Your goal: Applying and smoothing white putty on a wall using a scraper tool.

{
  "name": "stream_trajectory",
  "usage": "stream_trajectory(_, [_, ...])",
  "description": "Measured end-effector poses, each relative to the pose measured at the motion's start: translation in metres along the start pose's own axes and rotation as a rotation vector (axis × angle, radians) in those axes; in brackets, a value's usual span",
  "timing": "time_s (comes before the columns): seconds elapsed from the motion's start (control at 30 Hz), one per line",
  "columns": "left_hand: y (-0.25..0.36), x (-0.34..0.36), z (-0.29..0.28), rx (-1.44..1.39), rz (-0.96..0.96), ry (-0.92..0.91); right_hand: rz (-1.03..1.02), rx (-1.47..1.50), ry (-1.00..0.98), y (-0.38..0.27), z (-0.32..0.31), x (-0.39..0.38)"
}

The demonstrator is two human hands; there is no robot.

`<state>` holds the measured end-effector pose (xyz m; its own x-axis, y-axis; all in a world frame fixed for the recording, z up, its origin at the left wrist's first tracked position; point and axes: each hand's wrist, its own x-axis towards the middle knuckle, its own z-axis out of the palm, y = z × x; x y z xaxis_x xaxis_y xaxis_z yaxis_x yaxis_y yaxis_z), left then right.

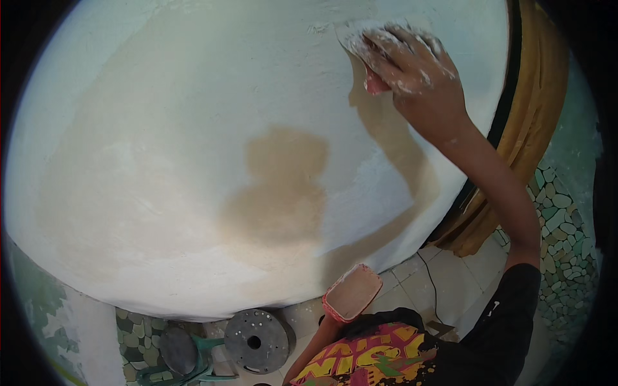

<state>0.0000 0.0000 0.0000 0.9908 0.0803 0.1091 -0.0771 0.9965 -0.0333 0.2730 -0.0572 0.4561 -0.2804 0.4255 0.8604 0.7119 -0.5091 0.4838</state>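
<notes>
Far right on a large, curved white surface (180,128), my right hand (418,67) is stretched out, its fingers coated in white paste. Those fingers are closed on a paste-smeared spreader (375,82); a red part shows under the palm, and the rest is mostly hidden. Its edge meets the surface beside a small rough patch of paste. Close to my body, my left hand (330,326) holds up a small red rectangular tub (353,293). Pale paste smears the tub's rim and inside. The fingers of that hand are mostly hidden under the tub.
A round dark grey disc with holes (257,341) stands low, left of my body, beside a green plastic stand (206,354). Brown wood-like trim (534,122) borders the surface at right. A thin black cable (435,289) crosses the floor tiles (418,283). Shadows fall across the surface.
</notes>
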Motion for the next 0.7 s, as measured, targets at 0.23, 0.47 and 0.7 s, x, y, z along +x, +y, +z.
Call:
stream_trajectory(0.23, [-0.013, 0.002, -0.020, 0.035, 0.041, 0.162, 0.122, 0.158, 0.091, 0.009, -0.015, 0.008])
stream_trajectory(0.47, [-0.017, 0.010, 0.025, -0.029, -0.048, -0.022, -0.043, 0.164, 0.017, 0.001, 0.001, 0.002])
stream_trajectory(0.7, [-0.019, 0.010, 0.023, -0.071, -0.060, -0.011, 0.050, 0.328, -0.128, 0.043, -0.030, 0.026])
